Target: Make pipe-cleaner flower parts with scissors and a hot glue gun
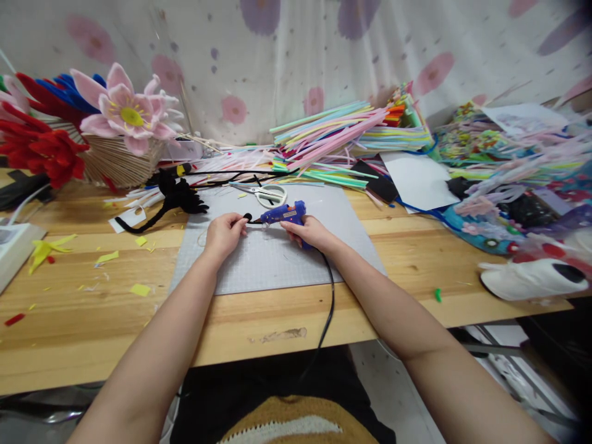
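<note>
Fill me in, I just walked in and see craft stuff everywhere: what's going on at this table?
A person is working over a grey cutting mat on a wooden table. The right hand grips a blue hot glue gun, its nozzle pointed at a small black piece pinched in the left hand. White-handled scissors lie just behind, beside a black pipe-cleaner shape. Bundles of coloured pipe cleaners and a finished pink flower sit further back.

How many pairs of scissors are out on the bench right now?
1. The scissors lie on the grey cutting mat, just beyond the blue glue gun held in the right hand. More could be buried under the pipe cleaner piles.
</note>
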Tool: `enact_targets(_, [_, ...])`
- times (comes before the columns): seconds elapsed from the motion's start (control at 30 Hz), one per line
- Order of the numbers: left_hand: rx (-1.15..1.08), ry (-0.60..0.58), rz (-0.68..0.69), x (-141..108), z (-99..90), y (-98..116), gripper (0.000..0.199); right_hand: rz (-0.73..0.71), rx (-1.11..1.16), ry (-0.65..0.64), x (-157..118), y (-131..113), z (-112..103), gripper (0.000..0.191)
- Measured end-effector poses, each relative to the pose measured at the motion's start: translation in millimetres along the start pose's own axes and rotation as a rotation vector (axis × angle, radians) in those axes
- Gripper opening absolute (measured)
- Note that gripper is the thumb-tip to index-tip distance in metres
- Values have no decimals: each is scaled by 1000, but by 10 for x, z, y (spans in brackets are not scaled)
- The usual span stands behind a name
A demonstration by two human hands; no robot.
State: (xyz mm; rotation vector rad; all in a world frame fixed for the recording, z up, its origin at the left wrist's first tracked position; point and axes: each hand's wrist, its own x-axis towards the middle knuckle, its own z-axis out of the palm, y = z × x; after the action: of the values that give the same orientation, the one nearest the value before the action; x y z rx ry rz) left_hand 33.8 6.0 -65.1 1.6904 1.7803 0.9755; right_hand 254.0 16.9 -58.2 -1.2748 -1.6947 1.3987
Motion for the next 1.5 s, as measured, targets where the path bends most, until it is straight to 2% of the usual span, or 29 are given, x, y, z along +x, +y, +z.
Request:
enact_targets(0.3, [-3,10,15,17,34,-45,25,-20,-1,-14,-3,-5,5,38])
enact_targets(0.87, [31,-7,18,21,35,9,24,-20,-10,-19,1,-24,23,38])
enact_targets(1.03, [11,-2,15,23,33,-26,24,4,66,-35,-31,-75,-18,37])
enact_targets(1.17, [-55,-4,-3,30,33,-54,24,-12,195,51,-96,-133,-145,39])
enact_targets(1.3, [-128,1,-27,35,28,-63,24,-94,251,152,-129,-96,-394,43])
enact_targets(1.4, [-212,0,-53,33,32,-69,23,-114,142,358,-103,28,-643,44])
enact_targets(1.5, [-317,-5,-97,19,59,-54,21,-13,-121,586,-68,157,-844,44])
